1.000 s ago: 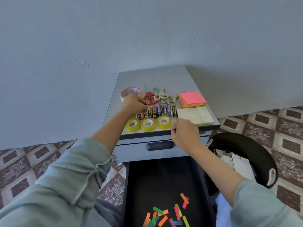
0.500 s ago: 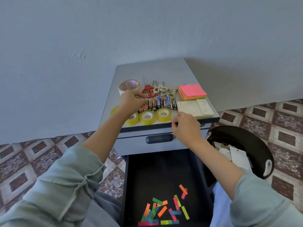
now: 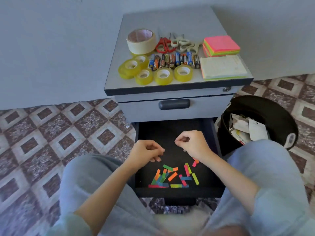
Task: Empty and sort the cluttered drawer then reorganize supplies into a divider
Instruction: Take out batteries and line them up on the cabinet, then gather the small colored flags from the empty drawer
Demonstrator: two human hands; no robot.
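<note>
The emptying is nearing its end, and the sorting is showing plainly on top of the grey drawer cabinet point(image 3: 170, 19). Lying there in groups are a wide cream roll of masking tape point(image 3: 141, 41), red-handled scissors point(image 3: 163, 46) beside cream-handled scissors point(image 3: 185, 45), a row of small cylindrical batteries point(image 3: 173, 60), a cluster of yellow-tinted clear tape rolls point(image 3: 162, 76), a pink-topped stack of neon sticky notes point(image 3: 221, 46) and a pale yellow note pad point(image 3: 222, 67) in front of it.

The open black drawer point(image 3: 170, 132) is sitting pulled out below the closed upper drawer with its dark handle point(image 3: 174, 104). All it is holding is a scatter of small coloured paper strips point(image 3: 175, 176) near its front edge, so I am judging these to be the last things waiting to come out.

Both hands are hovering over the drawer, just behind the strips and a little apart from each other. The left hand point(image 3: 146, 153) is curling its fingers inward with nothing showing in them. The right hand point(image 3: 191, 143) is bringing thumb and forefinger together at the tips; whether something tiny is sitting between them I cannot tell.

A round black waste bin point(image 3: 276, 108) beside the cabinet is holding crumpled paper scraps point(image 3: 247, 130), which suggests the rubbish is being dealt with.

No divider is showing anywhere, so the whole reorganising half appears to be lying ahead: clearing the strips, fitting a divider, and returning each group.
</note>
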